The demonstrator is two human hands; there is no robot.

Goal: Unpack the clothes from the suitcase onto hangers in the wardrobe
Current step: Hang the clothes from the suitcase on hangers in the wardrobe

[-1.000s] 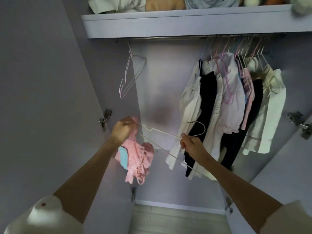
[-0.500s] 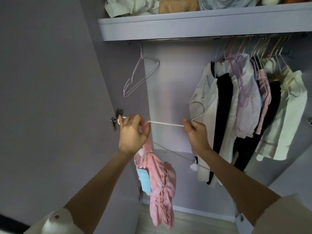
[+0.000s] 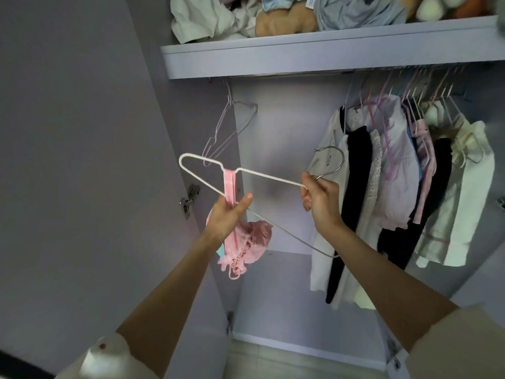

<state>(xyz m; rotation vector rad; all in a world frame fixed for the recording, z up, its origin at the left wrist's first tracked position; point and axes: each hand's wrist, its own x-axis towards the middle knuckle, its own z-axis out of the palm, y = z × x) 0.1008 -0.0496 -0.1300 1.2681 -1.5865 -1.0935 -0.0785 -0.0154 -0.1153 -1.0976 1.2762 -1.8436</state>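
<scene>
One pink garment (image 3: 240,242) hangs in the middle of the frame, its strap looped over the notch of a white wire hanger (image 3: 257,175) and its ruffled body bunched below, with a light blue tag showing at its lower left edge. The left hand (image 3: 228,217) sits just under the hanger's upper arm, fingers curled round the pink strap and thumb stretched out to the right. The right hand (image 3: 321,198) grips the hanger at its neck, fingers closed tight on the wire just below the metal hook (image 3: 332,160), which curves up and right toward the hanging clothes. The hanger is tilted, its looped shoulder end pointing to the upper left and its lower bar running down and right past the right forearm.

Behind the hanger's left end, an empty pale wire hanger (image 3: 226,132) hangs from the rail (image 3: 300,75) against the lilac wardrobe wall (image 3: 287,119). On the right half of the rail a row of clothes (image 3: 396,173) hangs close together: white, black, lilac, pink and cream pieces on pastel hangers. Above the rail, the shelf (image 3: 314,54) carries a pile of crumpled fabric (image 3: 273,15) in white, tan and light blue. A metal hinge (image 3: 188,199) shows on the wardrobe door (image 3: 82,160) at left. Pale sleeves appear at both lower corners.
</scene>
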